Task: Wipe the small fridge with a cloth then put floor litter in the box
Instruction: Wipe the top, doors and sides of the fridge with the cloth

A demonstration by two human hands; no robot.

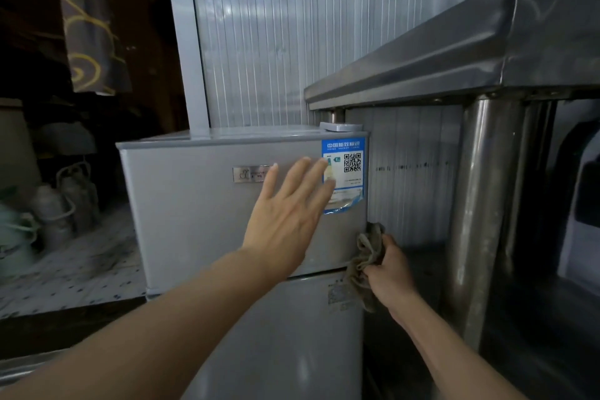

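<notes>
Beige cloth inside right-hand grip

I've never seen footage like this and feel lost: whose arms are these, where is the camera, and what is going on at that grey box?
There is no machine here: a person wears a wide-angle camera on the head, so you look forward and down along their arms. The grey box is a small fridge with two doors and a blue label. The left hand lies flat and open on the upper door. The right hand grips a crumpled cloth against the fridge's right edge. A steel table stands to the right.
</notes>
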